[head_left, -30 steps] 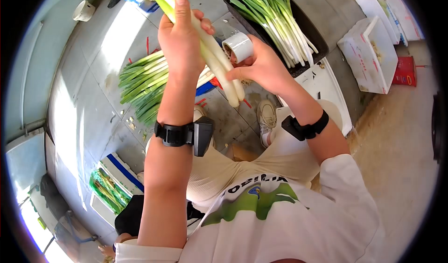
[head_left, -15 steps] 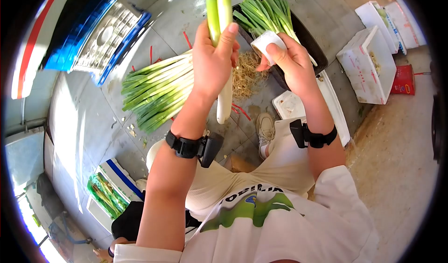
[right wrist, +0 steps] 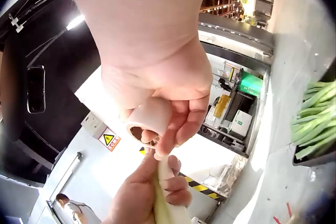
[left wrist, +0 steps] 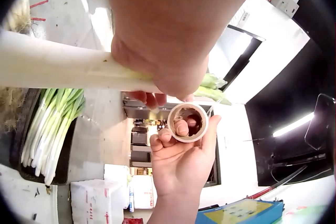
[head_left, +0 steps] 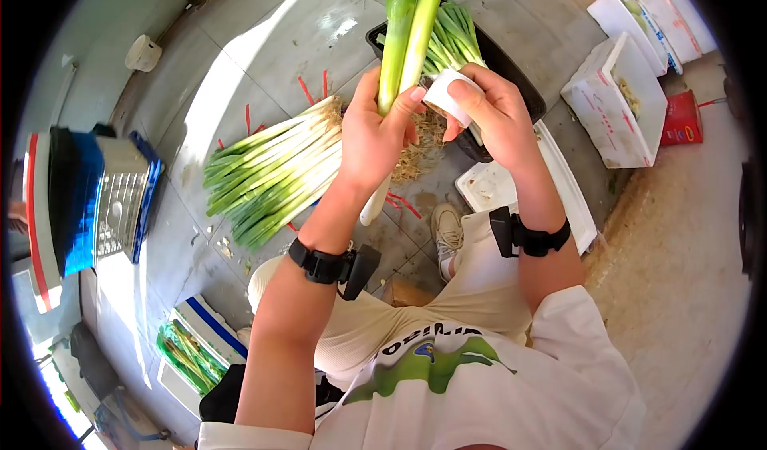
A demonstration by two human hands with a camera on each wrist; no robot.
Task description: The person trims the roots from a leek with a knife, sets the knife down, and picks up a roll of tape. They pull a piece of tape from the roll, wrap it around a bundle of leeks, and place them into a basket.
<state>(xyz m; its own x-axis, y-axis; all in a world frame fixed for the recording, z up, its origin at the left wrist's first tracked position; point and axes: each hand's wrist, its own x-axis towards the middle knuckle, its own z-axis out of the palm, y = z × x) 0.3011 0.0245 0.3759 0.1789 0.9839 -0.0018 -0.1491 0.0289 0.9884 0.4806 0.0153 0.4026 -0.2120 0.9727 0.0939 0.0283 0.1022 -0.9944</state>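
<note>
My left hand (head_left: pixel 371 142) grips a few thick leeks (head_left: pixel 417 30), thumb along the stalks. Their green tops point away from me and a white end sticks out below the hand. My right hand (head_left: pixel 510 126) holds a roll of white tape (head_left: pixel 449 98), with fingertips inside its core, as the left wrist view shows. The tape roll (right wrist: pixel 153 115) is right by the stalks, just beyond the left thumb. In the right wrist view, right fingertips (right wrist: pixel 167 148) meet the leek next to the left hand (right wrist: pixel 139 195).
A pile of leeks (head_left: pixel 276 170) lies on the tiled floor, roots toward me. Behind my right hand stands a black crate (head_left: pixel 511 66) of leeks. White foam boxes (head_left: pixel 611 106) and a red packet (head_left: pixel 681 120) are at right, a blue-and-white crate (head_left: pixel 120 198) at left.
The leeks have swung from slanting left to pointing away and right. The tape roll has gone from the white ends to the stalks above my left hand.
</note>
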